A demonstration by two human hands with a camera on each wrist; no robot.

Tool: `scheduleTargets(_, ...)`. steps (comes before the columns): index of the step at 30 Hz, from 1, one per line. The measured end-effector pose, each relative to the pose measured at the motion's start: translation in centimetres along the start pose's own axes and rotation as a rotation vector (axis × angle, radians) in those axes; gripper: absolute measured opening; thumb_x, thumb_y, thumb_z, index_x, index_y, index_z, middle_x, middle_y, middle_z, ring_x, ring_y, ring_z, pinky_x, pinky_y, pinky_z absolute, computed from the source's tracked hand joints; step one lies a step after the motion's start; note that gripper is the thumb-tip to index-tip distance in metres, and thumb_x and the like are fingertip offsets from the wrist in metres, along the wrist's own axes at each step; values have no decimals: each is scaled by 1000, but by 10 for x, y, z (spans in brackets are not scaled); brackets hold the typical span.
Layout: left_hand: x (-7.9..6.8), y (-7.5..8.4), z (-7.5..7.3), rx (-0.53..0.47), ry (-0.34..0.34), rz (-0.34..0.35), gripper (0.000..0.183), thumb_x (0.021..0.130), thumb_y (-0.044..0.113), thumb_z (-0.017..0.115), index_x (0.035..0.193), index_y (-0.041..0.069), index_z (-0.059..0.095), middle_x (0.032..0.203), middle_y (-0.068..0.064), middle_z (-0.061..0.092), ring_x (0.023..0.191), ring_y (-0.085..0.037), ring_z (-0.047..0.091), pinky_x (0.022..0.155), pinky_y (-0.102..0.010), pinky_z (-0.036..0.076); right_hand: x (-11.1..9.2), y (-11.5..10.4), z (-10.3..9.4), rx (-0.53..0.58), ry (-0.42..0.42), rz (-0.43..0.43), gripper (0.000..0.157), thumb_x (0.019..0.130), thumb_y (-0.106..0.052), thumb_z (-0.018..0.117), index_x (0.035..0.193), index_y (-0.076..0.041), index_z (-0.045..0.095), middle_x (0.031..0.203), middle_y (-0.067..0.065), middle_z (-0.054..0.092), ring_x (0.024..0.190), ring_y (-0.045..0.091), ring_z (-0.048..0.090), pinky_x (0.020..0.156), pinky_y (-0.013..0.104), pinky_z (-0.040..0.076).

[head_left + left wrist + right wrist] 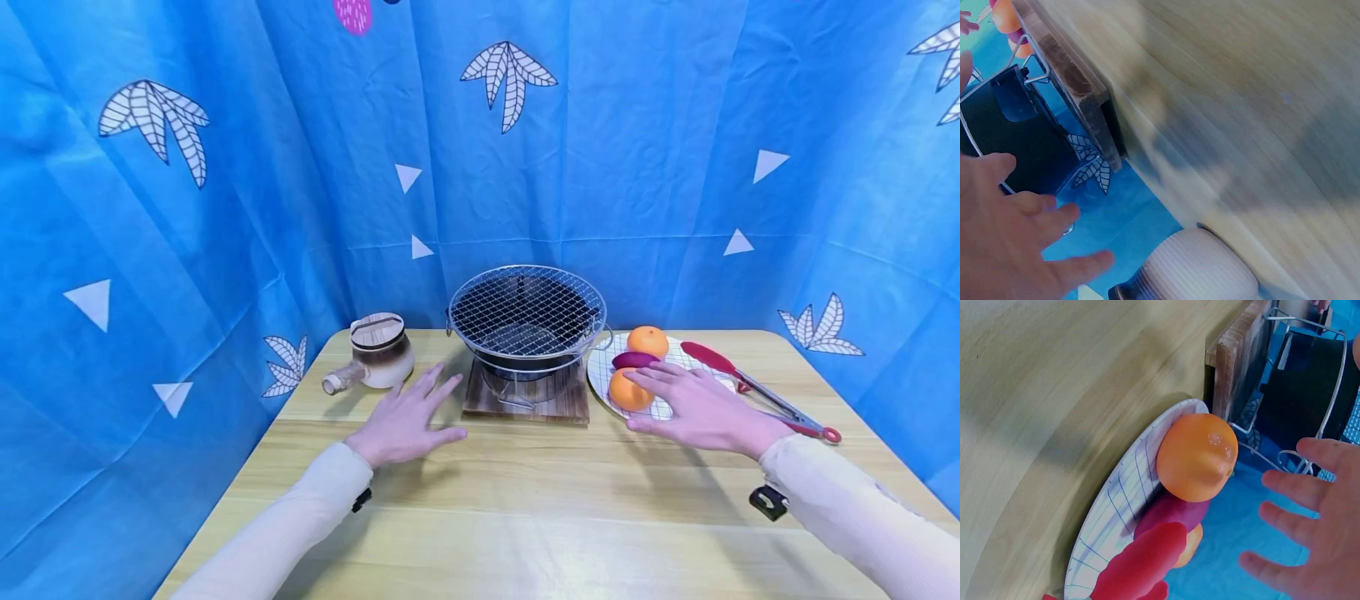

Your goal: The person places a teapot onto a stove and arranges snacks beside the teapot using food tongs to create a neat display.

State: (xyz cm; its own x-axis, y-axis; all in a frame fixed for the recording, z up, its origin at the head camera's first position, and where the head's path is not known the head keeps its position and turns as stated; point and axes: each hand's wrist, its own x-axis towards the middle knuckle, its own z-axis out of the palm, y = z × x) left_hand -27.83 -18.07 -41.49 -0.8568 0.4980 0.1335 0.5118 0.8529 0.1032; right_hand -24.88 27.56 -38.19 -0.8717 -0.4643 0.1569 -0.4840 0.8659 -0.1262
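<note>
My left hand hovers above the table with its fingers spread, between a small clay pot and a round grill. Nothing is in it. The pot has a wooden lid and a side handle; the grill has a wire mesh top and stands on a wooden base. Over the near edge of a white checked plate, my right hand is held out with straight fingers and no object in it. On that plate lie two oranges and a purple oblong item. Red-tipped tongs rest at its right side.
The wooden table runs up to a blue patterned curtain behind and on both sides. Wire handles stick out from the grill's sides. The tongs' handle end reaches past the plate toward the table's right side.
</note>
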Motion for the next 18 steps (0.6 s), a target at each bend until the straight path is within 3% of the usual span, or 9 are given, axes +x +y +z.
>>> scheduleTargets(5,4,-3,3,-10,69,-30,85,89,77,50,154,22,42,150,-11,52,129,-33,58,108,-50,50,6,-2,2,8,93,-25,71,91,-67,58,142,-17,59,135,11,66,124,39,60,101,70,45)
scheduleTargets(8,5,-4,4,-20,93,-35,74,91,67,59,146,18,53,141,-10,61,122,-30,63,102,-47,55,10,-4,5,40,142,-23,62,93,-59,63,137,-16,63,128,12,70,113,35,67,94,60,54)
scheduleTargets(11,4,-3,3,-15,106,-30,68,92,63,60,141,17,58,137,-9,64,120,-29,64,98,-47,57,13,-8,10,100,162,-2,54,93,-54,66,133,-19,65,121,8,72,102,27,71,85,49,60)
scheduleTargets(18,4,-3,2,-16,113,-32,62,92,60,62,138,17,60,136,-8,65,120,-28,65,95,-47,58,24,-18,15,369,95,73,40,91,-48,72,120,-20,70,112,5,74,88,16,69,73,31,59)
